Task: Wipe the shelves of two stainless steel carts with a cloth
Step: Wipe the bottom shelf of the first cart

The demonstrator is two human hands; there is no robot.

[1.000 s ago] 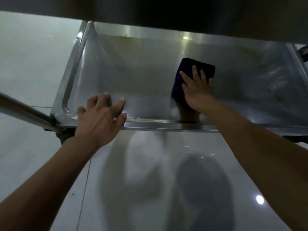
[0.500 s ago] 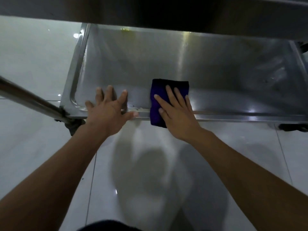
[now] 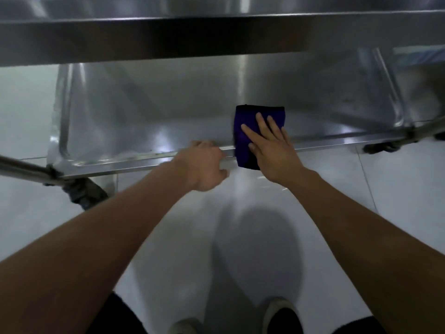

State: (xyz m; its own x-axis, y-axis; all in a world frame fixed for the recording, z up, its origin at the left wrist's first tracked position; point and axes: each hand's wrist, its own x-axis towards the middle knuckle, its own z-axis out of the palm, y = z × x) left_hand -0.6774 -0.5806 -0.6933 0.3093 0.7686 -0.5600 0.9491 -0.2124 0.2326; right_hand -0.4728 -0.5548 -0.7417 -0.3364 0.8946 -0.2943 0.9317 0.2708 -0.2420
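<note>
A folded dark blue cloth (image 3: 250,119) lies over the near rim of the cart's bottom steel shelf (image 3: 144,116), its lower end hanging past the edge. My right hand (image 3: 272,150) presses flat on the cloth with fingers spread. My left hand (image 3: 204,162) is curled over the shelf's near rim, just left of the cloth. The shelf above (image 3: 168,37) crosses the top of the view and hides the far part of the bottom shelf.
Cart legs (image 3: 21,168) run out at the left and right corners, with dark caster wheels (image 3: 84,192) below them. White tiled floor (image 3: 168,249) lies under me, and my shoes (image 3: 279,314) show at the bottom edge.
My right hand drew the cloth from the shelf's middle back to the near rim. My left hand slid right along the rim and curled over it. The view has pulled back and up.
</note>
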